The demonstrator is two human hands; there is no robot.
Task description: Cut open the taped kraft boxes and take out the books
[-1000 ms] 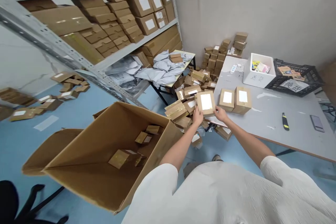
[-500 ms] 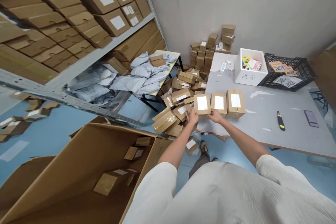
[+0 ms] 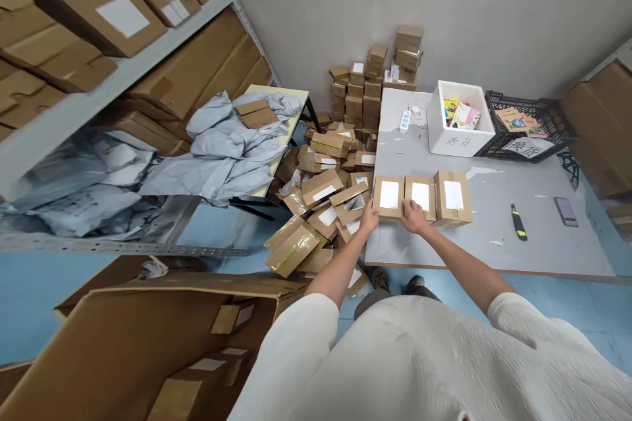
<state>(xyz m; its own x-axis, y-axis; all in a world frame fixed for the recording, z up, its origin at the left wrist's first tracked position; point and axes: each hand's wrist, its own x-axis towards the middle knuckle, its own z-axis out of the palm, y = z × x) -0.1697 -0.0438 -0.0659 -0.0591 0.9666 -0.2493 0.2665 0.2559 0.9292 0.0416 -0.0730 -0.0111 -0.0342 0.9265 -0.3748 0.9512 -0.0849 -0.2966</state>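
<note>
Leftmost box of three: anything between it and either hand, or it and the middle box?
Nothing visible: left hand at left side of leftmost box, right hand at its near right corner, middle box close beside.

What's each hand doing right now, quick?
Left hand: gripping the left side of the leftmost labeled cardboard box on the table.
Right hand: gripping that same box's right side.

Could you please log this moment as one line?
left hand: at left box, left side | right hand: at its right side, over middle box | beside middle: right box | surface: grey table
</note>
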